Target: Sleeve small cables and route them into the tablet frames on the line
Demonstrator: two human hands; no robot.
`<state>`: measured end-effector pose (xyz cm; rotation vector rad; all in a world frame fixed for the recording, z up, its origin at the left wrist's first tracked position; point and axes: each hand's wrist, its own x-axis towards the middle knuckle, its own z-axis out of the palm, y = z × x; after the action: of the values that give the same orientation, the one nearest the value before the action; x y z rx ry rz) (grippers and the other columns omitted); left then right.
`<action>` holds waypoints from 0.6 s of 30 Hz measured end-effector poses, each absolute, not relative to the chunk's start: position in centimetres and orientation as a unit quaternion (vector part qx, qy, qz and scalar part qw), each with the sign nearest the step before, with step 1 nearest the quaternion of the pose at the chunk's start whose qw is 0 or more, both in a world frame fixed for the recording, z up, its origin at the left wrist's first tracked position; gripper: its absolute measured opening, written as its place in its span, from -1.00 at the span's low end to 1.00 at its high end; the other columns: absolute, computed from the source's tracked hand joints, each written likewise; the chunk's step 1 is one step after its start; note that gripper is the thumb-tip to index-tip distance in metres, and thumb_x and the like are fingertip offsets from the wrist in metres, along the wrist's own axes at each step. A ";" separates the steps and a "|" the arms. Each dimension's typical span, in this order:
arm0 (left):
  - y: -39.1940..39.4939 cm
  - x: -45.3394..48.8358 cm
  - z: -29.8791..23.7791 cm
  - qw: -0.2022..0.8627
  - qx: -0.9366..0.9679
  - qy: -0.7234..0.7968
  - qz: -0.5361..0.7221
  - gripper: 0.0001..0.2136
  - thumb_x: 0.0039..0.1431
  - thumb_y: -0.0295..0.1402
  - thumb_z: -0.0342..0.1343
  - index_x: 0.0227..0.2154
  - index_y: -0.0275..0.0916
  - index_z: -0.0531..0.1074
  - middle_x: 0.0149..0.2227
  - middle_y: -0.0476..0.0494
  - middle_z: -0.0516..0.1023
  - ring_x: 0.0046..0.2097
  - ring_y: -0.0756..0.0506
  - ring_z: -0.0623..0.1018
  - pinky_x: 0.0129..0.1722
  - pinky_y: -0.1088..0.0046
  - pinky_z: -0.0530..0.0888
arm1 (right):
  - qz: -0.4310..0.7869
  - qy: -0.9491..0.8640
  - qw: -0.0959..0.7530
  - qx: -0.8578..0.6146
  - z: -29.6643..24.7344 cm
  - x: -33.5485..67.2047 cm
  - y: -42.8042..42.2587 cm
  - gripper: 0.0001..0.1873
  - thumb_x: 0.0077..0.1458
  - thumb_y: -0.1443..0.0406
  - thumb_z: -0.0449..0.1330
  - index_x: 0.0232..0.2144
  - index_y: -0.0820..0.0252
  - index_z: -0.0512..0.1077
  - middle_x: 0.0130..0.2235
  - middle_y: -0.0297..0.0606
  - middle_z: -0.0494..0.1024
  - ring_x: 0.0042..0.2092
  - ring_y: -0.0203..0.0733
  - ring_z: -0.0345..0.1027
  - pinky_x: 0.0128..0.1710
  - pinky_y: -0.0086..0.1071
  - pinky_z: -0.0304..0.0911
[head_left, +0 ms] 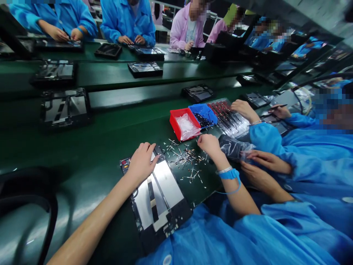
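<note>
Resting open and flat, the left hand (pixel 142 161) is pressing on the opened tablet (pixel 165 186) lying on the green desk (pixel 96 147); the right hand (pixel 209 144) is curling over scattered small parts (pixel 185 158) beside it, grip unclear

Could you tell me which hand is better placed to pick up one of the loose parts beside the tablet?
Probably the right hand: it sits at the edge of the loose parts, while the left hand lies flat on the tablet.
</note>
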<state>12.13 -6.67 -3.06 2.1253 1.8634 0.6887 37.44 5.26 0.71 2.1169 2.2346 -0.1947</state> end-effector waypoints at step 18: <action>-9.0 15.8 0.3 0.481 0.495 0.527 0.496 -0.71 0.17 -0.16 0.07 -0.34 -0.28 0.57 -0.43 -0.15 0.59 -0.47 -0.06 0.54 -0.47 0.47 0.47 | -0.207 0.847 -0.320 0.371 3.3 30.5 -5.5 -0.88 0.03 0.38 0.20 -0.52 0.14 0.46 -0.55 -0.40 0.44 -0.48 -0.33 0.28 -0.46 -0.45 0.20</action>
<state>15.82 -8.99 0.33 1.2066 1.2851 1.2107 30.49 -5.45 3.32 1.4849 3.3911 -0.8276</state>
